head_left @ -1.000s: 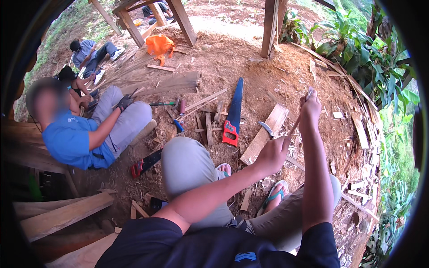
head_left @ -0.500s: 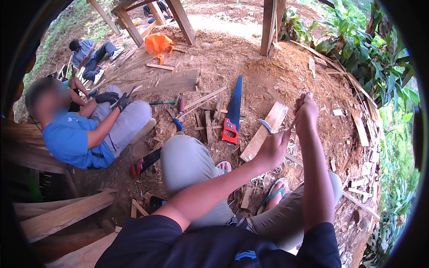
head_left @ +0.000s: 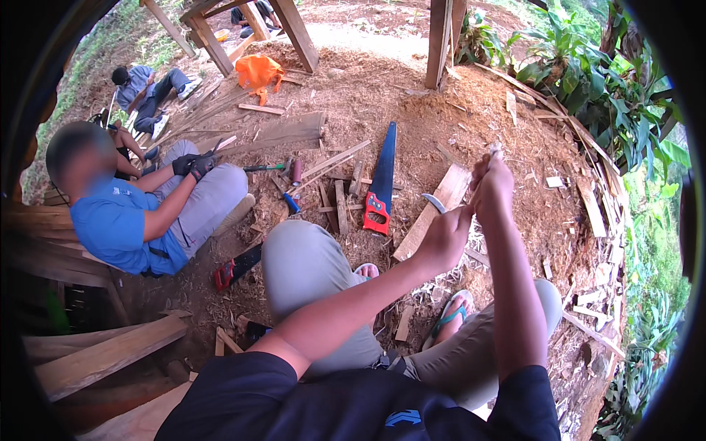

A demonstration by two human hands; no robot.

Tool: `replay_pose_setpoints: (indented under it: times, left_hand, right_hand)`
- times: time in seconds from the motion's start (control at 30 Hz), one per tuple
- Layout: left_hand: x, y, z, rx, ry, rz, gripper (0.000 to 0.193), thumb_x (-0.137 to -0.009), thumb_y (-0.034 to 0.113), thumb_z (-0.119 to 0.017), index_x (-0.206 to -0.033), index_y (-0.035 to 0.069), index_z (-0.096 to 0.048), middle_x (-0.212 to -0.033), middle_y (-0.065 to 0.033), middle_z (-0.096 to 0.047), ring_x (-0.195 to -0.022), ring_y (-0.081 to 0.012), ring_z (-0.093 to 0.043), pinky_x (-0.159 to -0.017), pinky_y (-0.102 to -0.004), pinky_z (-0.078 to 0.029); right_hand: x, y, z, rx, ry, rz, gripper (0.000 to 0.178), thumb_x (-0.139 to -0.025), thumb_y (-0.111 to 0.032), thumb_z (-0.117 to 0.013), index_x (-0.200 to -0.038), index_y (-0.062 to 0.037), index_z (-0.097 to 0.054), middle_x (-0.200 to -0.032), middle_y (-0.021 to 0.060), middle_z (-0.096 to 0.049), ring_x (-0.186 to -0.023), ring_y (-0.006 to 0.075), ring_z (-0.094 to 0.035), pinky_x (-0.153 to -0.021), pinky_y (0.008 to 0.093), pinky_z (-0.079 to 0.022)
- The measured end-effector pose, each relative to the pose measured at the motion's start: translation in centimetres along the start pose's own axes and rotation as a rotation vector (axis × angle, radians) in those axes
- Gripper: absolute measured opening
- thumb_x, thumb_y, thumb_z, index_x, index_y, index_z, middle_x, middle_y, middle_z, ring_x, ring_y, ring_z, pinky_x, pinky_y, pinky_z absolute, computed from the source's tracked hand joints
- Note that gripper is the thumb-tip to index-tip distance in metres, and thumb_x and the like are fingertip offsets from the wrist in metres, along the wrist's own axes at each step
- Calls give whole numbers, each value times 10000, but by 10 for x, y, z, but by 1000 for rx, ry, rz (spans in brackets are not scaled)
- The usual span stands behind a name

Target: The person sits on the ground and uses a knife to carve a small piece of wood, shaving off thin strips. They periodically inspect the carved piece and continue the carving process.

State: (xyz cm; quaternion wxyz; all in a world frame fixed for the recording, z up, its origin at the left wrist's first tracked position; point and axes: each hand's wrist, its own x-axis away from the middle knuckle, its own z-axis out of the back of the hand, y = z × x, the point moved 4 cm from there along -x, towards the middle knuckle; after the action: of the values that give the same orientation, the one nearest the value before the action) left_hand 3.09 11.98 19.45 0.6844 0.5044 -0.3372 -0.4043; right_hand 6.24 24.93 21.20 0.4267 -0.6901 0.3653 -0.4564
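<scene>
My right hand [head_left: 495, 189] is raised before my right knee, its fingers closed. A small pale tip [head_left: 496, 152] shows above them; what it belongs to is hidden. Close below and to its left, my left hand [head_left: 445, 239] is also closed, its fingertips up against the right hand. I cannot make out what it grips. Beside the left knuckles a curved metal blade [head_left: 434, 202] shows over a flat wooden board [head_left: 440, 202]; its handle end is hidden by the hand, and I cannot tell if it is held.
A handsaw [head_left: 381, 176] with a red handle lies left of the board, near wood offcuts [head_left: 342, 206] and a hammer [head_left: 266, 168]. Another saw [head_left: 239, 266] rests by my left knee. A gloved co-worker [head_left: 121, 220] sits at left. Timber [head_left: 110, 353] is stacked lower left.
My left hand has risen slightly, closer to the right hand. The right hand has shifted a little left and tilted. The co-worker's gloved hands have moved closer together.
</scene>
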Motion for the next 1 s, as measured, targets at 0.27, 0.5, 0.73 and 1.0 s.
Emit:
replay_pose_setpoints:
  times: [0.27,0.5,0.73,1.0]
  left_hand:
    - [-2,1,-2,28,34,-50,455,-1036,315,-337,-815,-30,-536,-603,-143,-544,-592,-276,-569,-570,-413,-421]
    - [-13,2,10,-36,61,-69,450,-1031,295,-327,-856,-52,-554,-702,-281,-591,-724,-448,-616,-619,-480,-453]
    - [-12,0,5,74,39,-52,483,-1047,341,-319,-793,7,-559,-510,-35,-502,-441,-128,-473,-461,-321,-384]
    - [-10,7,7,89,-15,-38,481,-1050,355,-307,-771,33,-530,-531,0,-463,-472,-100,-450,-462,-299,-355]
  right_hand:
    - [2,-1,-4,-39,-22,-2,325,-1047,-276,-315,-821,-102,-470,-624,-29,-428,-514,99,-358,-490,259,-312]
    - [5,22,-7,78,-153,30,378,-1049,-340,-326,-1007,-50,-565,-737,-10,-467,-637,86,-411,-609,263,-360]
    - [11,6,-9,21,67,105,390,-1051,-344,-303,-985,-58,-559,-700,-7,-459,-607,115,-417,-598,285,-376]
    - [12,0,1,88,-22,137,401,-1049,-356,-280,-1033,-62,-553,-703,-2,-426,-635,117,-401,-600,300,-344]
